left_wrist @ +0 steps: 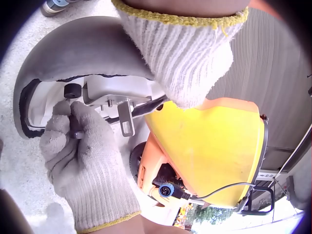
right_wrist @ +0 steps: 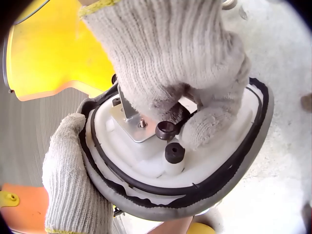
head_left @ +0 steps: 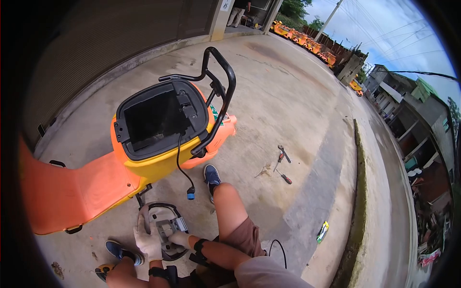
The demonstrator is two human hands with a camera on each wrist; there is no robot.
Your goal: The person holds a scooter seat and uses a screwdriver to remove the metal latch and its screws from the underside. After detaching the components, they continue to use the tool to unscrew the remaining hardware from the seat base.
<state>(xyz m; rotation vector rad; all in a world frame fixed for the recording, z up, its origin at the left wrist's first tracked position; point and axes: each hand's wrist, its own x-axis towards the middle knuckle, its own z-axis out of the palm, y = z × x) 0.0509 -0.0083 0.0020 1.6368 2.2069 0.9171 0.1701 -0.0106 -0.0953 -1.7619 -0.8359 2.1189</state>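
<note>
A grey seat lies with its white underside [head_left: 165, 211] [right_wrist: 146, 168] facing up, with a metal bracket [right_wrist: 139, 127] [left_wrist: 126, 118] and black rubber stubs [right_wrist: 174, 152] [left_wrist: 72, 90] on it. Beside its rim, my gloved left hand [head_left: 148, 237] [left_wrist: 183, 58] [right_wrist: 73, 175] rests with fingers extended against the edge. Over the underside, my gloved right hand [head_left: 181, 239] [left_wrist: 92, 156] [right_wrist: 175, 58] pinches a small dark tool [right_wrist: 166, 130] [left_wrist: 75, 127] whose round end is close to the bracket and a stub. The rest of the tool is hidden by the glove.
An orange-yellow scooter [head_left: 158, 165] stands ahead, its top compartment [head_left: 156, 117] uncovered and a blue-tipped cable [head_left: 191, 196] hanging down. Screwdrivers [head_left: 286, 179] and another tool [head_left: 284, 152] lie on the concrete to the right, as does a green-yellow packet [head_left: 322, 232].
</note>
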